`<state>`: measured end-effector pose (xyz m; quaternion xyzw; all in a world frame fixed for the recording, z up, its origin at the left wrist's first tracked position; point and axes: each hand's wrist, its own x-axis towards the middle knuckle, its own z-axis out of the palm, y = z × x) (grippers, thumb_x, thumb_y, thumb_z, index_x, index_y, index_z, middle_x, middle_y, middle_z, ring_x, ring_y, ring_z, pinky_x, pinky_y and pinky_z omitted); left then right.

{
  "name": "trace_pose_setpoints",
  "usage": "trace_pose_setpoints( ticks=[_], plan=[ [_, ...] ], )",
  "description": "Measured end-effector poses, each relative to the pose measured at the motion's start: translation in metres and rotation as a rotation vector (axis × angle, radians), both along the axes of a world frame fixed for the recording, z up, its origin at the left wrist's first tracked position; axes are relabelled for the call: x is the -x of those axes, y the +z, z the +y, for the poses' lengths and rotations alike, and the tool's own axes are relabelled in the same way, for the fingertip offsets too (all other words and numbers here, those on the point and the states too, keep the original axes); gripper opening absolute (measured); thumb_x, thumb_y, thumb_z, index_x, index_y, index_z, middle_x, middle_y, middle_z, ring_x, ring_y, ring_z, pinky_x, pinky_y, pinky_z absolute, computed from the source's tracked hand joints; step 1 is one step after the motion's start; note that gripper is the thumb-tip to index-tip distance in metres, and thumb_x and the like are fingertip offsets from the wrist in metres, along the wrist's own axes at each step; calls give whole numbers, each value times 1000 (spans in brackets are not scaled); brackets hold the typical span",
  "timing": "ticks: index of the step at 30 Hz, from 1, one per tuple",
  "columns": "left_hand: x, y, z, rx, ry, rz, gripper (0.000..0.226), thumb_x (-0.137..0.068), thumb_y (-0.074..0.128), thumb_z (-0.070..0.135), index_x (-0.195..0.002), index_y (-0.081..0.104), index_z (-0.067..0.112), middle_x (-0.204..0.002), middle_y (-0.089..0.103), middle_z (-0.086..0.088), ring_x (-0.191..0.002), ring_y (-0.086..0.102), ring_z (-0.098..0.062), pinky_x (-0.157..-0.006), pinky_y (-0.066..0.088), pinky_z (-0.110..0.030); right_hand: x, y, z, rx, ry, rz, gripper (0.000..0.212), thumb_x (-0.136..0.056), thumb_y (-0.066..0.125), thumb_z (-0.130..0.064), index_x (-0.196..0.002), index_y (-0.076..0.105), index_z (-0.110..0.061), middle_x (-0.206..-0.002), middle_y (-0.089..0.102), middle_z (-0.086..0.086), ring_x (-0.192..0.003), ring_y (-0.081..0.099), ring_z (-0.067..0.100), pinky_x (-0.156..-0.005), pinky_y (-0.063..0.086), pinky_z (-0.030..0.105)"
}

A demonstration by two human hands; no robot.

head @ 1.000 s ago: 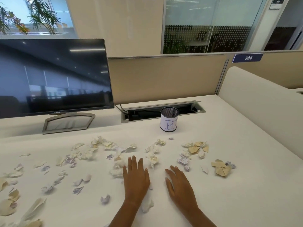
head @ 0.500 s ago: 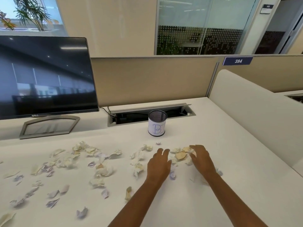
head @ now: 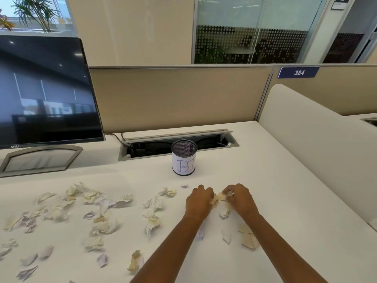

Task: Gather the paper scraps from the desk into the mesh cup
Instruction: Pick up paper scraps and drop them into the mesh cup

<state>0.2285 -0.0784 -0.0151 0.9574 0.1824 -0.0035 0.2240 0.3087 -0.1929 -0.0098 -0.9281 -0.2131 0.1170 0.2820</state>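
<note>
- The mesh cup (head: 184, 158) is stood upright just above the middle of the frame, in front of the open cable tray (head: 208, 144). Its mouth is unobstructed. It is judged to have been set there so that it can be reached from either side of the litter. Whether anything lies inside cannot be told.
- The left hand (head: 199, 203) and the right hand (head: 239, 199) are brought close together just below the cup, near it but apart from it, with the fingers curled inward toward each other.
- A bunch of scraps (head: 219, 198) is enclosed between them. The grip of each hand is closed on crumpled white and tan paper, and pieces are seen at the fingertips and hanging below the right palm.
- Both hands are probably used because the pieces are light, loose and springy, and could easily be spilled from one hand alone.
- The bunch is held low, either on the surface (head: 285, 201) or just over it; which cannot be told.
- Most paper scraps (head: 98, 209) are spread over the left half and lower left of the frame, well apart from the cup.
- A few are seen beneath the forearms at lower right, a folded tan piece (head: 248, 240) among them, and one tiny piece (head: 184, 185) lies just below the cup.
- The task is judged to be at an early stage: this handful is gathered but not yet carried to the cup.
- The monitor (head: 44, 92) is stood at upper left, away from the work.
</note>
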Motion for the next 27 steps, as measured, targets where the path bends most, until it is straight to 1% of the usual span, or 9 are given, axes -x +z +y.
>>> trace_pose_setpoints(
  ticks=[4, 8, 11, 13, 16, 20, 23, 25, 27],
  plan=[
    [2, 10, 11, 107, 85, -160, 25, -90, 43, 5, -99, 64, 12, -110, 57, -11, -102, 55, -26, -80, 44, -32, -2, 3, -2, -187, -102, -12, 20, -77, 55, 8, -83, 72, -2, -98, 68, 17, -92, 62, 27, -76, 45, 29],
    [0, 40, 34, 152, 202, -398, 24, -92, 43, 3, -99, 66, 10, -109, 58, -10, -101, 55, -23, -78, 44, -31, -2, 8, 3, -292, -126, -16, 19, -79, 56, 8, -81, 72, -3, -96, 67, 17, -83, 60, 27, -74, 46, 30],
    [-11, 63, 57, 149, 276, -533, 24, -90, 44, 2, -99, 65, 9, -109, 57, -11, -102, 54, -24, -78, 44, -33, -1, 12, 11, -326, -109, -41, 21, -80, 55, 9, -81, 71, -4, -95, 67, 14, -78, 56, 19, -72, 41, 24],
    [-22, 74, 73, 112, 315, -542, 24, -89, 43, 1, -100, 64, 8, -110, 56, -13, -106, 52, -26, -81, 42, -34, 0, 14, 16, -350, -98, -56, 20, -80, 56, 9, -82, 71, -4, -95, 67, 15, -79, 55, 19, -73, 41, 24],
    [-36, 77, 91, 90, 347, -429, 28, -90, 43, 0, -109, 62, 7, -118, 54, -15, -112, 50, -28, -86, 45, -37, 0, 17, 24, -384, -111, -65, 17, -81, 57, 7, -84, 70, -5, -97, 66, 15, -79, 55, 18, -73, 42, 23],
    [-42, 70, 104, 135, 234, -283, 37, -93, 49, 4, -129, 52, 9, -134, 44, -16, -123, 46, -29, -101, 42, -38, -5, 33, 46, -469, -109, -103, 17, -84, 56, 6, -86, 70, -3, -100, 65, 15, -81, 57, 18, -73, 43, 22],
    [-37, 65, 104, 177, 182, -345, 41, -95, 41, 0, -134, 47, 9, -139, 41, -13, -125, 44, -26, -102, 38, -31, -11, 52, 72, -531, -85, -182, 18, -85, 55, 6, -90, 70, -2, -102, 64, 18, -88, 60, 24, -76, 46, 25],
    [-33, 62, 104, 218, 185, -402, 43, -95, 35, -1, -136, 44, 9, -142, 42, -13, -128, 44, -25, -104, 35, -29, -16, 65, 92, -554, -43, -229, 19, -85, 54, 4, -92, 70, -3, -104, 62, 18, -86, 58, 20, -75, 47, 26],
    [-33, 59, 106, 237, 190, -408, 43, -97, 32, 1, -138, 42, 10, -138, 49, -14, -125, 47, -26, -104, 37, -31, -21, 74, 110, -521, 4, -270, 19, -87, 52, 1, -95, 70, -3, -107, 59, 17, -84, 55, 16, -73, 43, 23]
  ],
)
